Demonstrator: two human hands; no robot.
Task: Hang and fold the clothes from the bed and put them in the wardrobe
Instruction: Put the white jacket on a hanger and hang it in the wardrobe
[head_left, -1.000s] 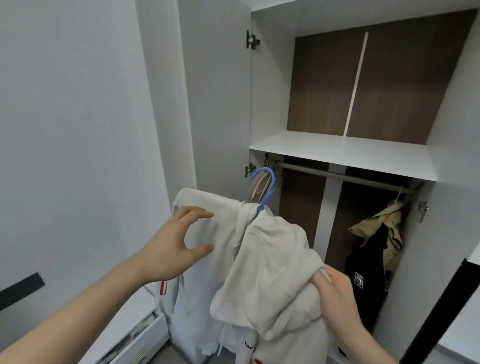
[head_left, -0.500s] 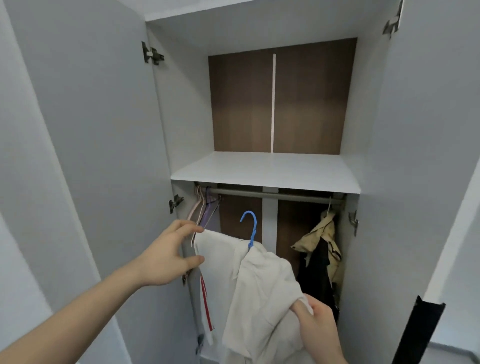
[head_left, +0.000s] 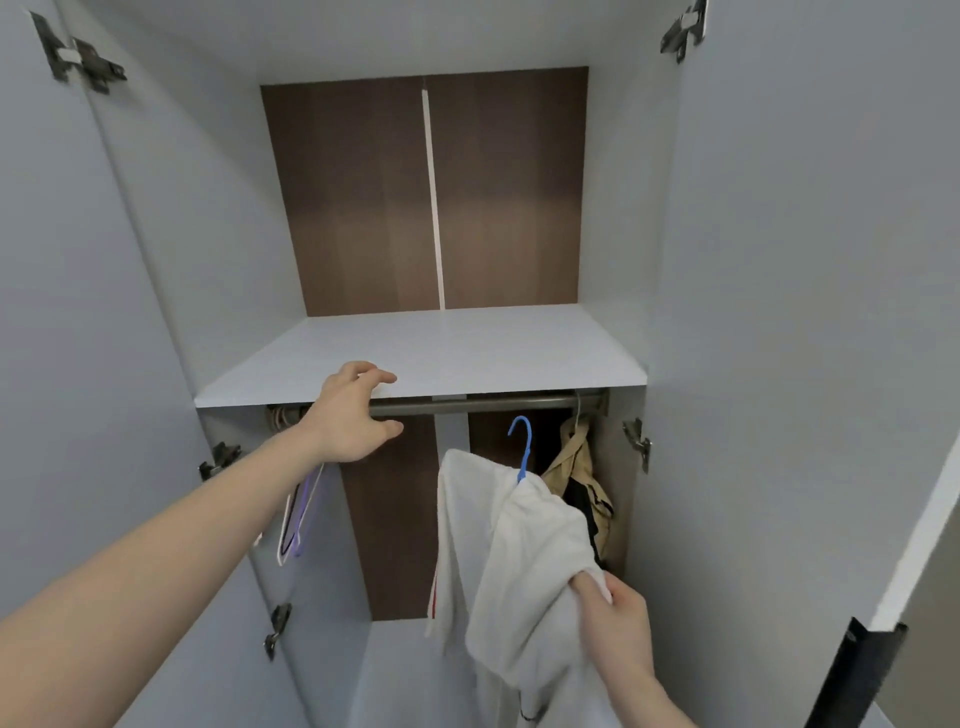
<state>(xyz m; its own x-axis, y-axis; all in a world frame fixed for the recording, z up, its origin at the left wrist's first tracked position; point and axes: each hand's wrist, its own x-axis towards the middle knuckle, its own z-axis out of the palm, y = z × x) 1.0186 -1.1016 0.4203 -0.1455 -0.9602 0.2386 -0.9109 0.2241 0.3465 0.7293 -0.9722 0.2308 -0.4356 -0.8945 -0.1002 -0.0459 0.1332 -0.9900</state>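
A white garment (head_left: 524, 551) hangs on a blue hanger (head_left: 522, 447), whose hook is just below the metal rail (head_left: 488, 404) inside the open wardrobe. My right hand (head_left: 615, 618) grips the garment's fabric low on its right side and holds it up. My left hand (head_left: 350, 413) reaches up in front of the rail's left part, under the shelf edge, fingers spread and loosely curved, holding nothing.
A white shelf (head_left: 426, 358) lies above the rail. Empty hangers (head_left: 298, 519) hang at the rail's left end. A tan and black garment (head_left: 579, 483) hangs at the far right. Both wardrobe doors (head_left: 78, 322) stand open at my sides.
I have moved closer to the wardrobe. My left hand has let go of the white garment's shoulder and risen to the rail. The garment on the blue hanger has moved rightward inside the wardrobe.
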